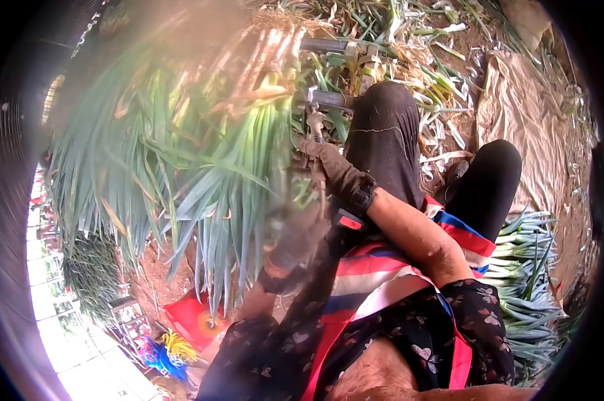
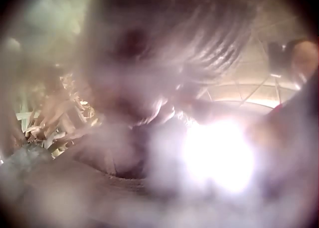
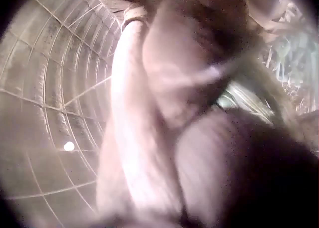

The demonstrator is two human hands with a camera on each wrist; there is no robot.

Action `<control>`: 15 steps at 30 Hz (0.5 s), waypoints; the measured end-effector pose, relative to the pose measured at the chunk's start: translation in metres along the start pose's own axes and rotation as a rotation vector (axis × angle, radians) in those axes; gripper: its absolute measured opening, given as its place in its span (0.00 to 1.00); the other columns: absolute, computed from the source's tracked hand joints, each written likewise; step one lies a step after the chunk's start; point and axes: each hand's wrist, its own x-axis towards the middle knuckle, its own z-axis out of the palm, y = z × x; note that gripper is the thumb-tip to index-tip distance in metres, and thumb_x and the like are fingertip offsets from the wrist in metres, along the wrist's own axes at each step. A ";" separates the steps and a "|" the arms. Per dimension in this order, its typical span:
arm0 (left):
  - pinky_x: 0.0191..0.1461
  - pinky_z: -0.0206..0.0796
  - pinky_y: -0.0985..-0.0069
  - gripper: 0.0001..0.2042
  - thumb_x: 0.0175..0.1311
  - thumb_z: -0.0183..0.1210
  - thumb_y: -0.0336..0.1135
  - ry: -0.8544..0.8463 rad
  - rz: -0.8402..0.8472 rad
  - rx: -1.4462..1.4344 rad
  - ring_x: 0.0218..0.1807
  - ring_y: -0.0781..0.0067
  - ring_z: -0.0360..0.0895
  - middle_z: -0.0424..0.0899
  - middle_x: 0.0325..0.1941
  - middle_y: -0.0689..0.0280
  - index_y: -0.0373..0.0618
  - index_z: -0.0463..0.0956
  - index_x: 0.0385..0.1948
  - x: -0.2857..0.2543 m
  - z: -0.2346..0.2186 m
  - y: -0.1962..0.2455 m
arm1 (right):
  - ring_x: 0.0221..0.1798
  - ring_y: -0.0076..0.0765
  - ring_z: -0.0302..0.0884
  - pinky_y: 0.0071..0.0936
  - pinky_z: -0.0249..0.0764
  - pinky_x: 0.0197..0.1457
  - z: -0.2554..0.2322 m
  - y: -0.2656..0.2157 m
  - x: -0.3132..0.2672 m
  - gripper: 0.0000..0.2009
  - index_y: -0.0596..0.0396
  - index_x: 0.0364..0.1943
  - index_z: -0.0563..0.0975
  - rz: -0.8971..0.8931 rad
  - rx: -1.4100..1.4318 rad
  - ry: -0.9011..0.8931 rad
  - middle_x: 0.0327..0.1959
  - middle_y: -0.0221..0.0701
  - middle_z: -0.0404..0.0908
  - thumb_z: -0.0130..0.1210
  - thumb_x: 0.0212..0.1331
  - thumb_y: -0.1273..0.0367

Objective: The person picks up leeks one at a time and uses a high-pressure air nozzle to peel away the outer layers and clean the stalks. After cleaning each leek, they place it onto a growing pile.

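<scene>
In the head view, my gloved right hand [image 1: 334, 166] grips a muddy, knobbly pipe fitting [image 1: 315, 121] beside the bent knee. My gloved left hand [image 1: 295, 237] is a motion blur lower down, close to the thigh; I cannot tell whether it holds anything. To the left of both hands lies a thick heap of leeks [image 1: 238, 160], green leaves hanging toward me and pale shanks [image 1: 268, 50] pointing away. Haze covers part of the heap. Blurred brown gloves fill much of both wrist views.
Metal bars [image 1: 332, 99] run just beyond the right hand. Stripped leaves [image 1: 442, 87] litter the soil, with a tan cloth [image 1: 516, 127] at the right. More leeks [image 1: 526, 294] are stacked behind the right arm. A red bag [image 1: 194, 321] sits at lower left.
</scene>
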 end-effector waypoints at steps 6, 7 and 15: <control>0.35 0.71 0.67 0.13 0.60 0.57 0.39 0.291 0.210 0.438 0.31 0.56 0.78 0.79 0.32 0.55 0.42 0.74 0.42 0.029 -0.037 -0.024 | 0.24 0.26 0.76 0.25 0.74 0.28 -0.001 0.014 -0.033 0.06 0.58 0.34 0.75 -0.257 -0.492 0.094 0.26 0.31 0.77 0.57 0.53 0.74; 0.36 0.72 0.66 0.14 0.60 0.57 0.41 0.406 0.124 0.576 0.32 0.54 0.78 0.78 0.33 0.54 0.42 0.74 0.42 0.048 -0.045 -0.019 | 0.24 0.26 0.75 0.25 0.73 0.26 0.000 0.021 -0.038 0.07 0.58 0.34 0.75 -0.261 -0.546 0.119 0.26 0.31 0.76 0.57 0.51 0.75; 0.43 0.71 0.57 0.18 0.49 0.60 0.41 0.112 -0.299 0.757 0.39 0.44 0.78 0.79 0.33 0.45 0.39 0.75 0.39 0.144 -0.036 -0.092 | 0.27 0.36 0.75 0.33 0.72 0.30 -0.043 0.106 -0.019 0.11 0.55 0.34 0.75 -0.453 -0.867 0.055 0.26 0.34 0.77 0.53 0.57 0.61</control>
